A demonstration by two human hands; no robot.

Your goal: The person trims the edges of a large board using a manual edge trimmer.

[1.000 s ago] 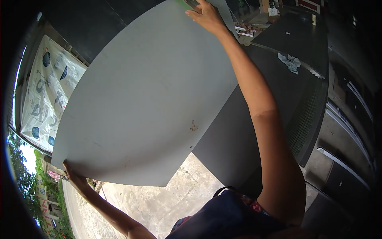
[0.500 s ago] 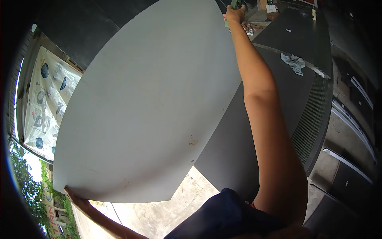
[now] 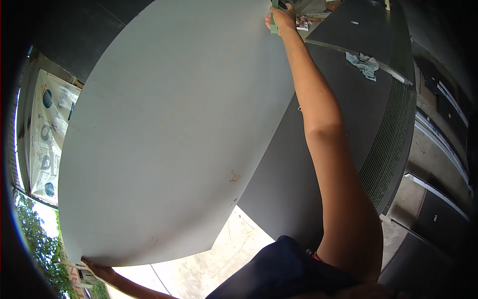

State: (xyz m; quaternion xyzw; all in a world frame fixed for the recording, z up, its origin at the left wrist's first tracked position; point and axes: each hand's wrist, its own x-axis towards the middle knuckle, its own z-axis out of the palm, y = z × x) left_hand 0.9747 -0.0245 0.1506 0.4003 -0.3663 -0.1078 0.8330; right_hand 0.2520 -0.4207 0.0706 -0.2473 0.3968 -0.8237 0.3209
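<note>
A large, thin grey panel [image 3: 164, 124] is held tilted before me and fills the middle of the view, with a few brown smudges near its lower right edge. At its lower left corner my left hand [image 3: 97, 269] is closed over the bottom edge, most of the fingers hidden behind the panel. My right arm is stretched far out. Up at the panel's right edge, my right hand [image 3: 284, 19] is wrapped round a green bar-shaped piece [image 3: 274, 25] that lies against the panel. Below that arm is a stack of dark sheets [image 3: 284, 184].
On the dark stack lie a crumpled pale cloth [image 3: 363, 65] and a long metal strip [image 3: 393, 73]. More dark panels [image 3: 438, 197] rest on the floor at right. Printed plastic sheeting [image 3: 47, 134] hangs at left. Pale concrete floor [image 3: 239, 239] shows below.
The panel and both hands have shifted left in view; its lower left corner and my left hand sit lower. The panel covers more of the plastic sheeting. The view itself has turned slightly.
</note>
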